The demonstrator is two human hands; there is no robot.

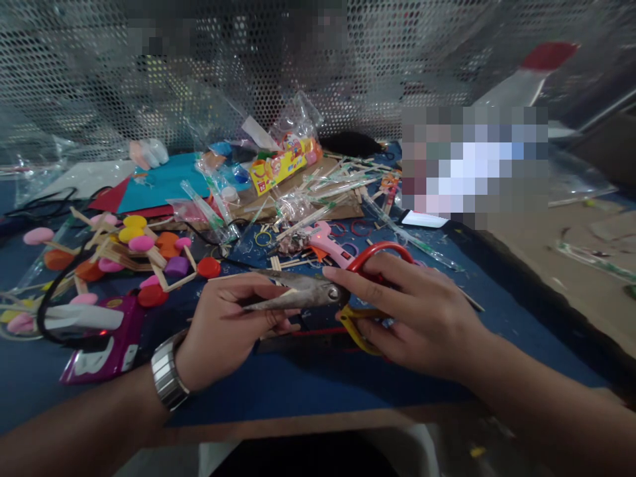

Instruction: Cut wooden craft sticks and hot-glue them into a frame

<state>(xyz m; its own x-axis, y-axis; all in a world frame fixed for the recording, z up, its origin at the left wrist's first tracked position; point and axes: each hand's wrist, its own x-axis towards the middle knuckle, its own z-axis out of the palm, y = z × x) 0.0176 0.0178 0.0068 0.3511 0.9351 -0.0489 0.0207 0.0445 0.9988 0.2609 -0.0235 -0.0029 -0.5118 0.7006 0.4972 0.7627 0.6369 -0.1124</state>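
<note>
Near the front edge of the blue worktop [308, 387], both hands meet over a pair of scissors [318, 295]. The right hand [417, 318] has its grip closed through the red and yellow handle loops, thumb side in the red loop above, fingers around the yellow one below. The grey blades point left, toward the left hand [228, 331], and stand only slightly parted, nearly shut.

The left hand pinches a thin wooden stick [285, 293] between thumb and fingertips, so its grip is closed on that stick. What shows of the stick lies at the blades, close to the pivot; whether it sits between the two edges or just against them cannot be told. Its long axis seems to cross the blades at a slant, though most of it is hidden by the fingers. The scissors' own long axis runs left to right, almost level, with the pivot just left of the right forefinger.

A wristwatch [169, 374] sits on the left wrist. Beyond the hands lie a pink glue gun [325, 240], loose sticks, and a frame of sticks joined by coloured clay balls [142, 245].
</note>
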